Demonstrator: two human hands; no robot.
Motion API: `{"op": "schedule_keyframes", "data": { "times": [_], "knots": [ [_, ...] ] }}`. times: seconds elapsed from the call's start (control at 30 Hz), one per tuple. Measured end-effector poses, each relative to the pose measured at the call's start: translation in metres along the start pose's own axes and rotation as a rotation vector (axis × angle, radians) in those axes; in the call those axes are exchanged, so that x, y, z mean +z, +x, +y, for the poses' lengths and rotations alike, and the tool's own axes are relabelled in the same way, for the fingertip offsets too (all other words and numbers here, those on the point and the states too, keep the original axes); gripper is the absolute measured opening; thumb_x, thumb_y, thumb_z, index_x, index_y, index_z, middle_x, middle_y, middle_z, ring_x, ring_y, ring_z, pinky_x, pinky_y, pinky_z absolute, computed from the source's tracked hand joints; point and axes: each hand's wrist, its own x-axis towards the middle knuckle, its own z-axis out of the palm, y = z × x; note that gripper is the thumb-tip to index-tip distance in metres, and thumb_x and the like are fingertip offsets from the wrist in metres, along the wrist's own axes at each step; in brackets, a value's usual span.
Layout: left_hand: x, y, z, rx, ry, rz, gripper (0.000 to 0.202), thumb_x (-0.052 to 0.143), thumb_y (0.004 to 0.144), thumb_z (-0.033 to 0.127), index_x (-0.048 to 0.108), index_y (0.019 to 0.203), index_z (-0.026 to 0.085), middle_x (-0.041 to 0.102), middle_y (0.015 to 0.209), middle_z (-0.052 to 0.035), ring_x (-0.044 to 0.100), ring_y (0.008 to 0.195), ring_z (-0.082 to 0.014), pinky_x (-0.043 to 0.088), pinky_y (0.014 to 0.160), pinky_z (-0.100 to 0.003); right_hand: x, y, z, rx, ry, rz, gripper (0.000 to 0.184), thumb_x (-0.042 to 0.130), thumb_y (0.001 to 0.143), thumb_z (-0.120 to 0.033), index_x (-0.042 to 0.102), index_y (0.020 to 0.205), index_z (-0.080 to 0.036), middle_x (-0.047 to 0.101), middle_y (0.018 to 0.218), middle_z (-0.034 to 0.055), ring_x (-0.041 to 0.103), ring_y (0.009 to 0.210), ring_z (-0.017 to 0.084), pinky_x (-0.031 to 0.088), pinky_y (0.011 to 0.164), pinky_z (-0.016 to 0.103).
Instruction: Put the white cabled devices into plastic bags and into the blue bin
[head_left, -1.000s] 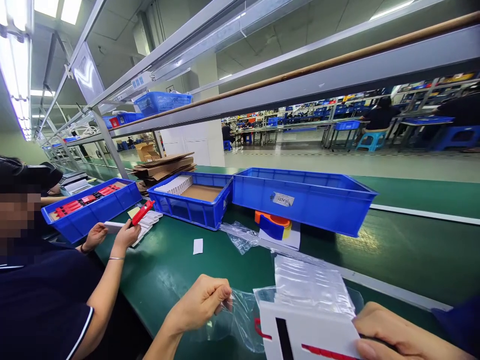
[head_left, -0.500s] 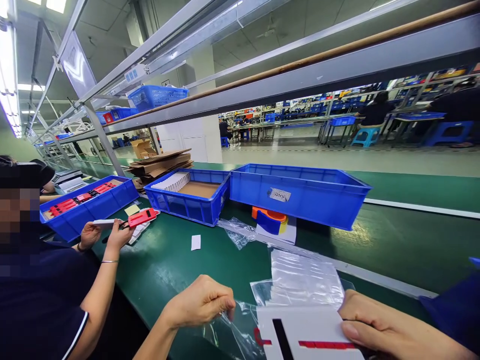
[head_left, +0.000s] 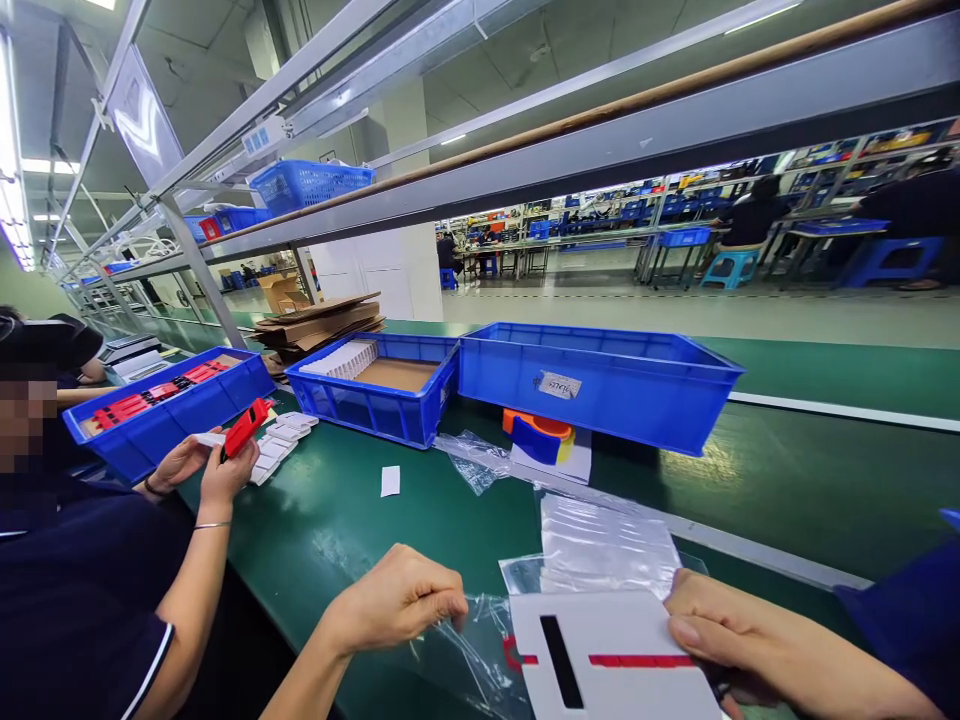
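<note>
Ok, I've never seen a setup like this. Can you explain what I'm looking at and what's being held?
There's no machine here: these are a person's bare hands, seen by one camera worn on the head, looking forward and down. The left hand pinches clear plastic film; the right hand grips a white panel with a black bar and a red strip. Beyond the panel, a shiny plastic pile lies on the green table, with a small white slip further left. Three blue bins stand farther back. At the left edge sits a co-worker, whose hands hold a red item and a white piece; those hands aren't the wearer's.
</note>
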Motion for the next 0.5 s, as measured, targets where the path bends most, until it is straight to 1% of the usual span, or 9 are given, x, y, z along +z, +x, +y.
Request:
{"op": "schedule_keyframes", "data": {
  "times": [0.07, 0.1, 0.17, 0.23, 0.3, 0.37, 0.43, 0.5],
  "knots": [
    [0.000, 0.000, 0.001, -0.005, 0.012, -0.003, 0.072, 0.033, 0.104, 0.068, 0.073, 0.075, 0.016, 0.056, 0.058, 0.0002, 0.051, 0.054, -0.0115, 0.037, 0.057, -0.021, 0.002, 0.001, -0.005, 0.026, 0.028, -0.078, 0.081, 0.041, 0.068, -0.103, 0.037, 0.060, -0.023, 0.038, 0.065, -0.0032, 0.035, 0.057, 0.011, 0.021, 0.048, 0.024],
    [0.000, 0.000, 0.002, -0.009, 0.016, -0.006, 0.073, 0.032, 0.104, 0.068, 0.073, 0.075, 0.016, 0.058, 0.059, -0.0004, 0.051, 0.055, -0.0120, 0.037, 0.058, -0.022, 0.003, 0.001, -0.008, 0.032, 0.040, -0.092, 0.081, 0.041, 0.069, -0.103, 0.036, 0.060, -0.023, 0.037, 0.064, -0.0034, 0.035, 0.057, 0.011, 0.020, 0.049, 0.025],
    [0.000, -0.001, 0.003, -0.015, 0.017, -0.009, 0.073, 0.031, 0.103, 0.069, 0.073, 0.075, 0.016, 0.060, 0.061, -0.0013, 0.052, 0.056, -0.0125, 0.037, 0.058, -0.023, 0.005, 0.000, -0.012, 0.039, 0.063, -0.048, 0.080, 0.044, 0.069, -0.102, 0.036, 0.059, -0.023, 0.037, 0.063, -0.0038, 0.033, 0.057, 0.012, 0.018, 0.051, 0.027],
    [0.001, -0.001, 0.002, -0.020, 0.015, -0.007, 0.071, 0.033, 0.104, 0.068, 0.072, 0.075, 0.017, 0.061, 0.061, -0.0013, 0.052, 0.057, -0.0127, 0.037, 0.059, -0.023, 0.008, -0.001, -0.016, 0.051, 0.101, 0.049, 0.080, 0.050, 0.066, -0.101, 0.037, 0.060, -0.022, 0.039, 0.067, -0.0040, 0.035, 0.057, 0.011, 0.019, 0.052, 0.027],
    [0.002, -0.002, 0.000, -0.026, 0.014, -0.008, 0.070, 0.034, 0.104, 0.067, 0.072, 0.075, 0.017, 0.060, 0.060, -0.0008, 0.052, 0.057, -0.0128, 0.037, 0.059, -0.023, 0.011, -0.001, -0.019, 0.056, 0.121, 0.115, 0.081, 0.053, 0.062, -0.102, 0.037, 0.060, -0.022, 0.039, 0.069, -0.0043, 0.036, 0.057, 0.011, 0.020, 0.052, 0.027],
    [0.002, -0.003, -0.002, -0.030, 0.017, -0.001, 0.069, 0.034, 0.104, 0.067, 0.071, 0.073, 0.017, 0.058, 0.059, -0.0004, 0.052, 0.056, -0.0128, 0.037, 0.059, -0.023, 0.011, -0.001, -0.022, 0.058, 0.128, 0.120, 0.081, 0.052, 0.061, -0.103, 0.037, 0.060, -0.023, 0.038, 0.067, -0.0050, 0.034, 0.056, 0.011, 0.021, 0.053, 0.027],
    [0.003, -0.003, -0.002, -0.027, 0.015, 0.015, 0.069, 0.034, 0.104, 0.066, 0.070, 0.072, 0.017, 0.058, 0.058, -0.0001, 0.051, 0.056, -0.0122, 0.037, 0.059, -0.022, 0.011, 0.000, -0.023, 0.067, 0.129, 0.085, 0.081, 0.050, 0.062, -0.103, 0.038, 0.058, -0.023, 0.036, 0.064, -0.0055, 0.031, 0.056, 0.011, 0.020, 0.054, 0.027],
    [0.003, -0.003, -0.002, -0.016, 0.008, 0.037, 0.069, 0.034, 0.105, 0.065, 0.070, 0.072, 0.016, 0.059, 0.059, -0.0001, 0.051, 0.055, -0.0116, 0.038, 0.060, -0.022, 0.011, 0.002, -0.024, 0.085, 0.136, 0.070, 0.081, 0.050, 0.062, -0.103, 0.041, 0.058, -0.023, 0.036, 0.061, -0.0053, 0.032, 0.056, 0.012, 0.018, 0.054, 0.028]
  ]
}}
